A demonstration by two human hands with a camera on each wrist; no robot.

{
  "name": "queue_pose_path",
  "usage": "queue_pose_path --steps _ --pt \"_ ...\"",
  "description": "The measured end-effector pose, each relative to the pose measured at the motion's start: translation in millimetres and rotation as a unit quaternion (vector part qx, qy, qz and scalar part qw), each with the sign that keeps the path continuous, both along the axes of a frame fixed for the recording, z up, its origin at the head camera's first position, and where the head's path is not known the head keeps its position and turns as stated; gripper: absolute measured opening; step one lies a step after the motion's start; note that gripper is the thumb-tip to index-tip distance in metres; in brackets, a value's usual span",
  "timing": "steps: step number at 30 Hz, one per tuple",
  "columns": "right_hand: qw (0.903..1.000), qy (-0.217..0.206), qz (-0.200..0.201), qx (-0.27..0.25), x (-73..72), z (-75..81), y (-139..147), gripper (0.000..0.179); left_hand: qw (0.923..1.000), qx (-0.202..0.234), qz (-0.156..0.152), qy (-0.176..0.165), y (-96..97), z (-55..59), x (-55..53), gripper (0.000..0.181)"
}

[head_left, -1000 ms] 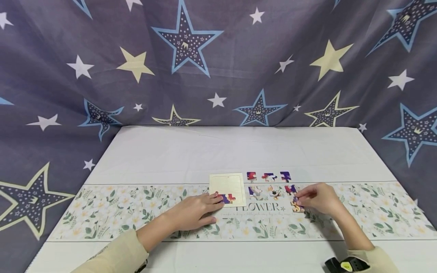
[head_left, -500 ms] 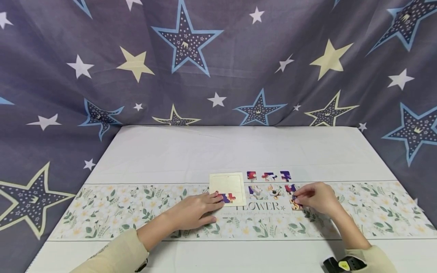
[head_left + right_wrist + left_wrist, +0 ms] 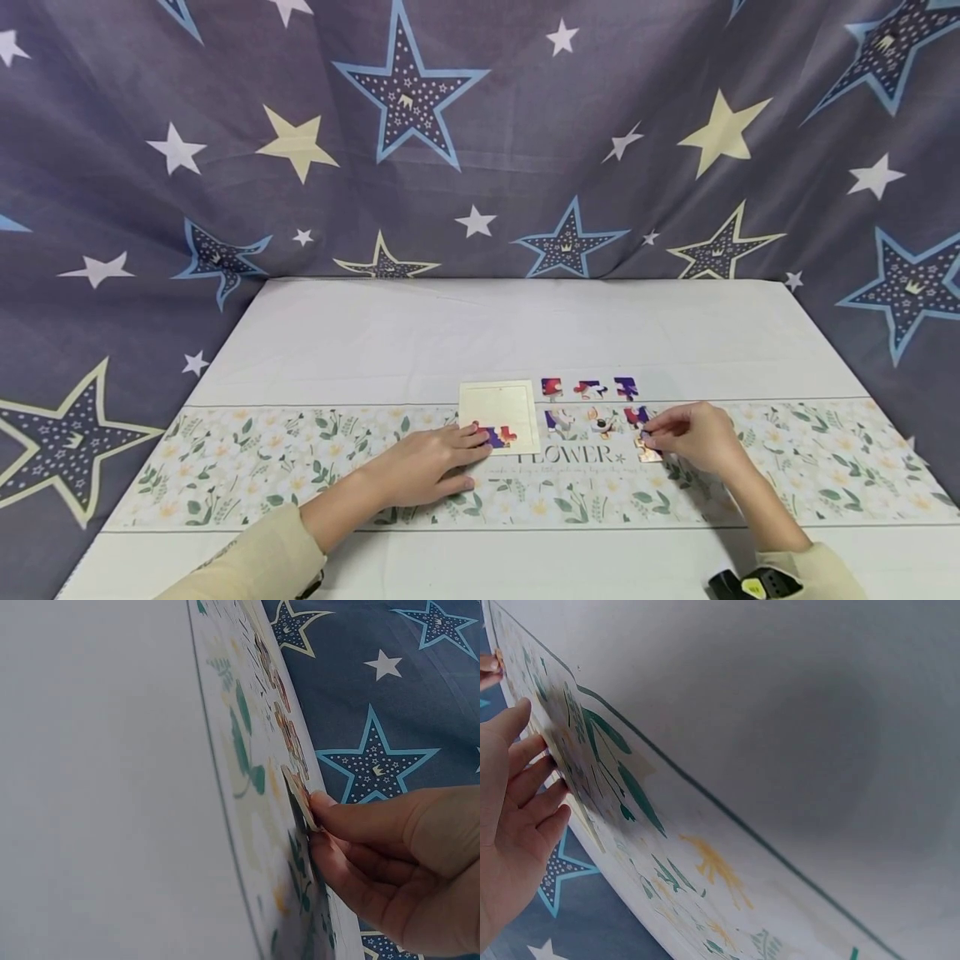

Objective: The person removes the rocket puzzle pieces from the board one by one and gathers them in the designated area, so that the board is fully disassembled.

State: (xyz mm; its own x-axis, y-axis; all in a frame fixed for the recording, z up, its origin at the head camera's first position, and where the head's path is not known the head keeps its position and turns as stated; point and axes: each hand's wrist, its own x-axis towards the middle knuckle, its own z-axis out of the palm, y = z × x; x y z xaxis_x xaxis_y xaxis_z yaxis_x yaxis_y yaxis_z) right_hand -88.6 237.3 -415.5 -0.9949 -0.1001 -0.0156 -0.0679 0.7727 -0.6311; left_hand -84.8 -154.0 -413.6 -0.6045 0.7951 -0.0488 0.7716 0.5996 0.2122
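Observation:
A pale square puzzle frame (image 3: 498, 404) lies on the table, with a few joined purple and red pieces (image 3: 501, 436) along its near edge. My left hand (image 3: 431, 467) rests on the frame's near left corner, fingers extended over those pieces; the left wrist view shows the hand (image 3: 525, 795) with its fingers straight. To the right, my right hand (image 3: 693, 437) pinches a puzzle piece (image 3: 649, 452) between thumb and fingers. In the right wrist view this piece (image 3: 298, 796) is tilted up off the cloth, its edge toward the camera.
Loose puzzle pieces lie in two rows right of the frame: a red one (image 3: 552, 387) and a purple one (image 3: 626, 387) in the back row, a white-faced one (image 3: 602, 421) in front. A flowered cloth band (image 3: 285, 458) crosses the table. A star-patterned curtain (image 3: 480, 142) hangs behind.
The pinched piece has shifted slightly left and up, tilting so its face catches the light. The left hand has stayed in place on the frame.

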Motion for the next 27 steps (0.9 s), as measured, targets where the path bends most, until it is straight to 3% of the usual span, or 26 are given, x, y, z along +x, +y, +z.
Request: queue_pose_path --steps 7,17,27 --pt "1.0 0.001 0.005 0.0 1.9 0.5 -1 0.012 0.9997 0.002 0.015 -0.016 0.5 2.6 1.8 0.049" --pt "0.9998 0.019 0.008 -0.001 -2.0 10.8 -1 0.011 0.9998 0.002 0.014 -0.017 0.9 2.7 1.4 0.048" --pt "0.993 0.051 0.098 -0.042 -21.5 15.6 -49 0.016 0.9997 0.009 0.01 -0.02 0.7 1.0 0.3 0.048"
